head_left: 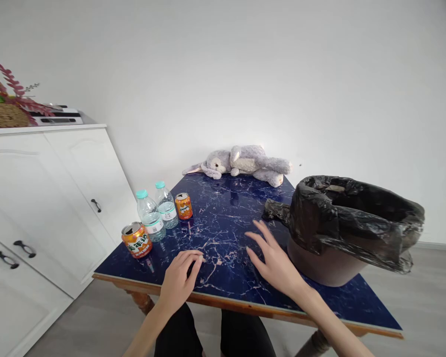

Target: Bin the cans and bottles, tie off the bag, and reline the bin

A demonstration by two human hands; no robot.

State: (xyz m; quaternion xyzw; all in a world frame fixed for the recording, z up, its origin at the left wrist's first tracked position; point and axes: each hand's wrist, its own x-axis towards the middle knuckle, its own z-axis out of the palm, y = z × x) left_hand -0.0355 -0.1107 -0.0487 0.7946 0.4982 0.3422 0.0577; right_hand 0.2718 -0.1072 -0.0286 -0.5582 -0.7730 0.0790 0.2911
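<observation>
Behind everything is a plain white wall (223, 74), and a white cupboard (69, 198) stands on the left. I see a shiny blue table (223, 213) with thin pale lines on it. At the far end, a fluffy gray toy bunny (243, 165) lies on its side. Near the left edge stand two clear bottles (150, 218) with blue-green caps, side by side. One orange can (136, 241) is in front of them, and another orange can (184, 206) is just beside the back bottle. My left hand (181, 272) is near the front can, with its fingers close together and bent; I can't tell if the thumb touches them. My right hand (272, 258) has its fingers spread wide and holds nothing. Near it, on the right, is a brown bin (325, 263) with a black bag (308, 213) over its rim.
</observation>
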